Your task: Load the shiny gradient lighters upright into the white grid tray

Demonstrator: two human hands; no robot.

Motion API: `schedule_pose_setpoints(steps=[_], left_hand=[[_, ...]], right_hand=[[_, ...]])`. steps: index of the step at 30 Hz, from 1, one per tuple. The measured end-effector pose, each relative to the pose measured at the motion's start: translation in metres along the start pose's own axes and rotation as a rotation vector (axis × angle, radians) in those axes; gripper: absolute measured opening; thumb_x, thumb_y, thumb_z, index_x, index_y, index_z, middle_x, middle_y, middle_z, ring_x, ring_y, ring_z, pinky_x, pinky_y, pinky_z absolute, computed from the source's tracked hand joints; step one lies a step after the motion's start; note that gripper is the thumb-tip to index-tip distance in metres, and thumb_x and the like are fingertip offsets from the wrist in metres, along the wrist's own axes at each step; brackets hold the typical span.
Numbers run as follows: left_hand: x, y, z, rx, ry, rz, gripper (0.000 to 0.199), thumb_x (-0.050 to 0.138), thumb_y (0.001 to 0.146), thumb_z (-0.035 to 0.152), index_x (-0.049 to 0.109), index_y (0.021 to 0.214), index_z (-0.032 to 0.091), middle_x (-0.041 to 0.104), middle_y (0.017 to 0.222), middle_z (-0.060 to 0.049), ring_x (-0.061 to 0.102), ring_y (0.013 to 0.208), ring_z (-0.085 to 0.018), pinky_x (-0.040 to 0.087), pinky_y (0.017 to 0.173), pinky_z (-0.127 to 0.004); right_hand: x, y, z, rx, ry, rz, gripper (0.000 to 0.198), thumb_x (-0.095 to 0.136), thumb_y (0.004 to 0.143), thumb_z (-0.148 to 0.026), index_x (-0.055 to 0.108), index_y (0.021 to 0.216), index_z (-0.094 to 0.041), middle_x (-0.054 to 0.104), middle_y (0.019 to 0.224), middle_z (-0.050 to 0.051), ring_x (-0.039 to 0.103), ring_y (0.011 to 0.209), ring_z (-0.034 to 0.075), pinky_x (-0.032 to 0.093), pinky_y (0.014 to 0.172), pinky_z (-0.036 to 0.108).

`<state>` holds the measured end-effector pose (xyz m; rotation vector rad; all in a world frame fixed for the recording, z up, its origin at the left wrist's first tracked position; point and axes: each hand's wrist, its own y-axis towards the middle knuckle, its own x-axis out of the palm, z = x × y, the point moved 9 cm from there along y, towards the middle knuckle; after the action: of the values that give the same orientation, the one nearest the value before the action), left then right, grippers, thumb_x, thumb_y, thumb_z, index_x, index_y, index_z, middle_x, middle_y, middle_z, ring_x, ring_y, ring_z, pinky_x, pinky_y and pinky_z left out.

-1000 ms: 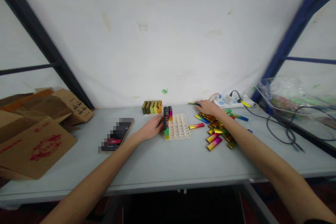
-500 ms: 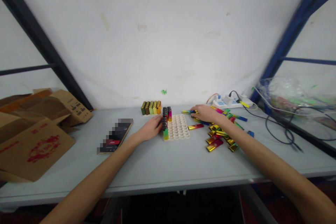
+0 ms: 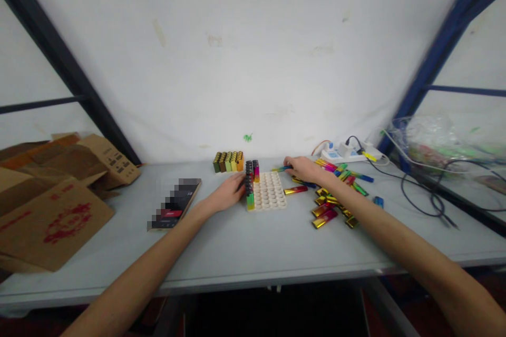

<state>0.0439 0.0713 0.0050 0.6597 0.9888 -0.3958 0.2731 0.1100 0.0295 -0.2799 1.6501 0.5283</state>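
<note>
A white tray [image 3: 272,197] with rows of round holes lies on the table in front of me. Along its left side stands a row of lighters [image 3: 249,192] with dark tops, and a short second row [image 3: 256,171] is beside it at the back. My left hand [image 3: 227,192] curls against the tray's left edge and the standing lighters, its fingertips partly hidden. To the tray's back right, my right hand [image 3: 302,168] pinches a blue lighter [image 3: 281,168] by its right end. One red and gold lighter [image 3: 295,190] lies just right of the tray.
Loose shiny lighters [image 3: 326,208] are heaped under my right forearm. A block of upright lighters [image 3: 228,162] stands by the wall. A phone-like device [image 3: 179,202] and cardboard boxes [image 3: 59,221] are on the left; a power strip [image 3: 342,154] and black cables [image 3: 429,202] are on the right.
My right hand has moved slightly left and away from the heap, with the blue lighter now in its fingers. My left hand stays by the tray.
</note>
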Motion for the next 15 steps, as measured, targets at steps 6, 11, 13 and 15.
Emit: schedule_pose_setpoints(steps=[6, 11, 13, 15], left_hand=[[-0.002, 0.001, 0.002, 0.003, 0.009, 0.007, 0.036, 0.047, 0.09, 0.02, 0.064, 0.122, 0.015, 0.067, 0.13, -0.015, 0.061, 0.124, -0.027, 0.044, 0.116, -0.045], [-0.001, 0.0, 0.001, 0.006, 0.013, -0.001, 0.038, 0.047, 0.09, 0.021, 0.063, 0.123, 0.014, 0.067, 0.132, -0.015, 0.059, 0.127, -0.027, 0.043, 0.117, -0.046], [0.0, 0.001, 0.001, 0.011, 0.004, -0.007, 0.038, 0.045, 0.091, 0.021, 0.063, 0.124, 0.013, 0.066, 0.132, -0.016, 0.06, 0.126, -0.028, 0.043, 0.116, -0.046], [0.001, 0.001, 0.001, 0.014, -0.007, -0.01, 0.038, 0.044, 0.092, 0.022, 0.062, 0.124, 0.012, 0.066, 0.132, -0.017, 0.06, 0.125, -0.028, 0.043, 0.116, -0.045]], right_hand=[[-0.022, -0.015, 0.005, 0.027, 0.498, 0.194, 0.031, 0.062, 0.093, -0.042, 0.07, 0.103, -0.014, 0.071, 0.085, 0.006, 0.061, 0.073, 0.017, 0.044, 0.069, 0.028], [-0.021, -0.027, -0.008, 0.066, 1.052, 0.191, 0.043, 0.068, 0.085, -0.06, 0.061, 0.085, -0.017, 0.065, 0.083, 0.001, 0.058, 0.074, 0.015, 0.046, 0.068, 0.028], [-0.018, -0.03, -0.021, 0.047, 1.241, 0.156, 0.04, 0.067, 0.088, -0.058, 0.059, 0.092, -0.019, 0.067, 0.094, 0.003, 0.062, 0.083, 0.016, 0.05, 0.075, 0.03], [-0.014, -0.033, -0.036, 0.008, 1.389, 0.104, 0.037, 0.065, 0.091, -0.056, 0.055, 0.098, -0.021, 0.067, 0.097, 0.003, 0.065, 0.087, 0.017, 0.053, 0.08, 0.033]])
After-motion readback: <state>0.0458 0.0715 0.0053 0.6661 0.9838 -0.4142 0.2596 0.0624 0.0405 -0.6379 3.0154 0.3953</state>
